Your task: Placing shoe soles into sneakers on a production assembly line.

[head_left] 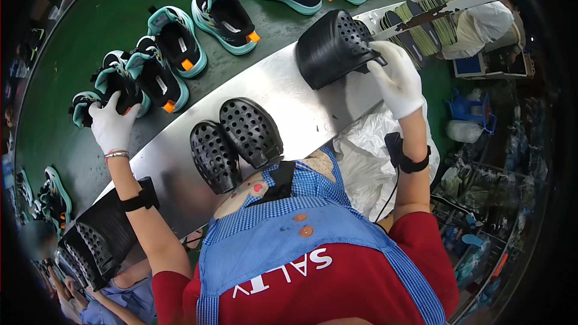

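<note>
My left hand [114, 125], in a white glove, grips the heel end of a black and teal sneaker [112, 79] at the left of the row; its fingertips are partly hidden at the shoe's opening. My right hand [397, 81], also gloved, pinches the end of a black perforated shoe insert [354, 35] on a nested stack [319, 57] at the metal ledge's right part. Between my hands, two black perforated inserts [250, 129] [214, 153] lie side by side on the bare metal ledge [301, 123], close to my apron.
More sneakers [226, 21] line the green conveyor belt [78, 18], toes pointing away. Another stack of black inserts [99, 235] stands lower left. Flat insoles [421, 27] are piled beyond the right stack, near a white metal bar [469, 3]. White plastic sheeting [373, 150] hangs right. Co-workers sit on both sides.
</note>
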Tool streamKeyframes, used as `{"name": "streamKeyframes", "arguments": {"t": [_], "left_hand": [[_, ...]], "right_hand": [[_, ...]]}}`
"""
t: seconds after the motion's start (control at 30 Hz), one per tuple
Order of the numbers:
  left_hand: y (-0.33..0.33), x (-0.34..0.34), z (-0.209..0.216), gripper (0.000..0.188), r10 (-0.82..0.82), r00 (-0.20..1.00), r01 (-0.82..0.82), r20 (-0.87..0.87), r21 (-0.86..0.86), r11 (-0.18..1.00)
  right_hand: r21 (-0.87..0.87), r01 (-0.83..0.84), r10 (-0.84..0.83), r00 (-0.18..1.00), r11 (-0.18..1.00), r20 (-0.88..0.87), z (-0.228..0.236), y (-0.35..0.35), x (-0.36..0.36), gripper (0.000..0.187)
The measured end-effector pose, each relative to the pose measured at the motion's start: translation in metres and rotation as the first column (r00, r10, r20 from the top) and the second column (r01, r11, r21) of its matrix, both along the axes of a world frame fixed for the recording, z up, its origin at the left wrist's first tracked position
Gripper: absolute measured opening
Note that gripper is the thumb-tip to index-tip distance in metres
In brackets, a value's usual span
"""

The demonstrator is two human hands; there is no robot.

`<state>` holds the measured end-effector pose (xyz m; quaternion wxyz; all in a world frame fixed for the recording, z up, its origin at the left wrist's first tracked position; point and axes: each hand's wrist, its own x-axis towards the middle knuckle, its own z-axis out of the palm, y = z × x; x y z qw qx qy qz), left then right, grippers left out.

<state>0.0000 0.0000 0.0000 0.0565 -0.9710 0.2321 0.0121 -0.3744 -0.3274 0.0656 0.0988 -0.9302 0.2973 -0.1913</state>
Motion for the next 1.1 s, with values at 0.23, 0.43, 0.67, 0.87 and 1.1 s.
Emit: {"name": "streamKeyframes", "arguments": {"t": [0.23,0.43,0.67,0.87,1.1], "left_hand": [[0.002,0.029,-0.03,0.042,-0.154,0.985,0.17,0.083,-0.243,0.955],[-0.026,0.021,-0.028,0.036,-0.329,0.944,0.303,0.012,-0.417,0.857],[-0.096,0.0,-0.023,0.036,-0.492,0.867,0.446,0.084,-0.573,0.687],[-0.11,-0.016,-0.022,0.035,-0.528,0.849,0.449,0.019,-0.555,0.7],[-0.07,-0.022,-0.019,0.028,-0.503,0.858,0.28,-0.107,-0.723,0.631]], "right_hand": [[0.133,-0.166,0.174,0.983,0.977,-0.053,0.003,-0.033,0.003,0.046],[0.112,-0.254,0.266,0.958,0.961,-0.104,0.011,-0.032,0.009,0.044],[-0.08,-0.397,0.373,0.903,0.915,-0.211,0.013,-0.033,0.016,0.036],[-0.031,-0.461,0.44,0.862,0.887,-0.252,0.021,-0.036,0.016,0.035],[0.062,-0.466,0.469,0.862,0.883,-0.193,0.019,-0.031,0.018,0.034]]}}
